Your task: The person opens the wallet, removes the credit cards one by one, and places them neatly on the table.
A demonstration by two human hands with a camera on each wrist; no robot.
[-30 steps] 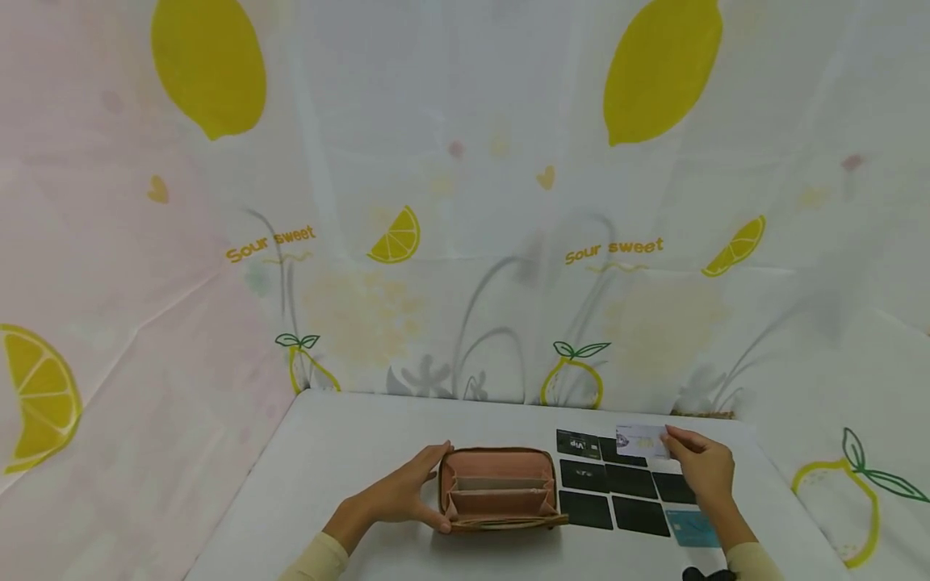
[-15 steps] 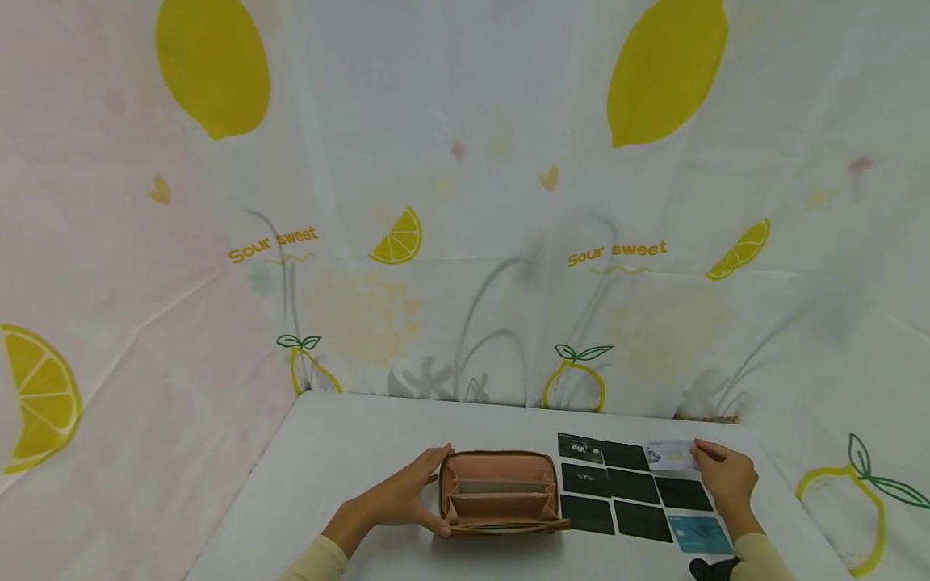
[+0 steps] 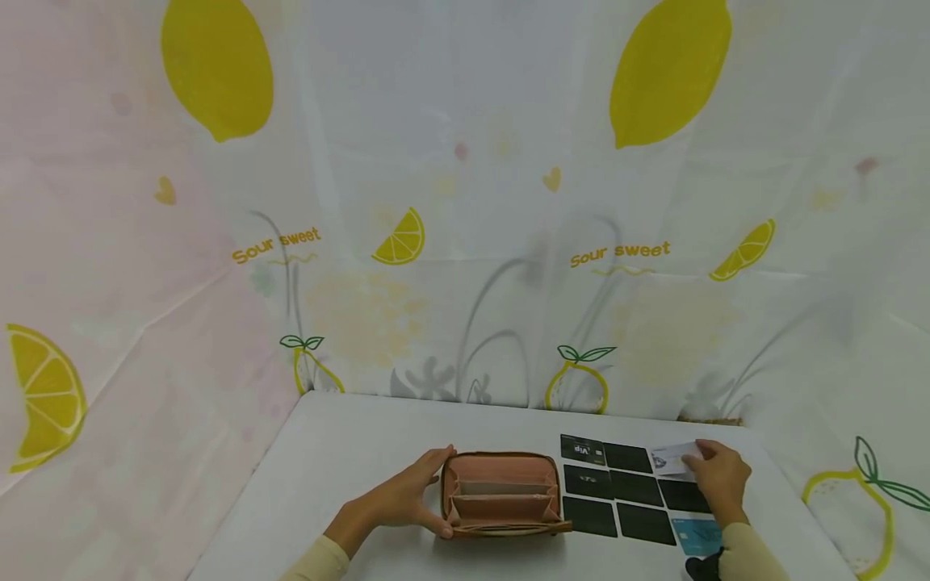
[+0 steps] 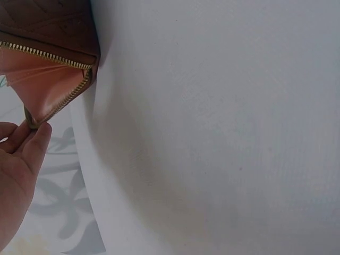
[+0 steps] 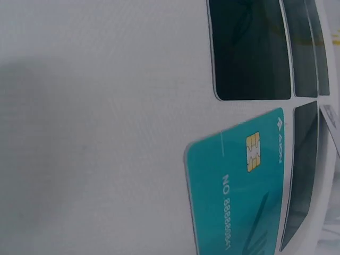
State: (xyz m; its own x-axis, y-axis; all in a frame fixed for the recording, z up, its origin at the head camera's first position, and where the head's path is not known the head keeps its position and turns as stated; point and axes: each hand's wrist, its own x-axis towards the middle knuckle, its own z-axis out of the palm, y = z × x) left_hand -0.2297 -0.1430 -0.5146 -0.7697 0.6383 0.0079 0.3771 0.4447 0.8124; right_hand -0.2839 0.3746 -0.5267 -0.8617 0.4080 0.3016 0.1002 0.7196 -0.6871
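A brown zip wallet [image 3: 503,460] stands unzipped on the white table, its pink-lined compartments facing me. My left hand [image 3: 395,496] grips its left end, thumb at the near edge and fingers at the far edge. In the left wrist view, the fingertips of my left hand [image 4: 21,164] pinch a corner of the brass-zipped opening. At the back right corner of a grid of cards, my right hand [image 3: 722,476] pinches a white card [image 3: 670,458] by its right side. That card is slightly tilted, and in the right wrist view only its edge [image 5: 330,125] shows.
Several black cards [image 3: 634,487] lie in rows right of the wallet, one [image 3: 582,449] marked "Vip". A teal chip card [image 5: 239,180] lies at the near right of the grid, partly behind a black object [image 3: 703,567] at my right wrist. A lemon-print cloth [image 3: 472,202] hangs behind.
My right hand has carried the white card rightward and down to the back right spot of the grid, then turned it slightly. The left hand and wallet have stayed in place.
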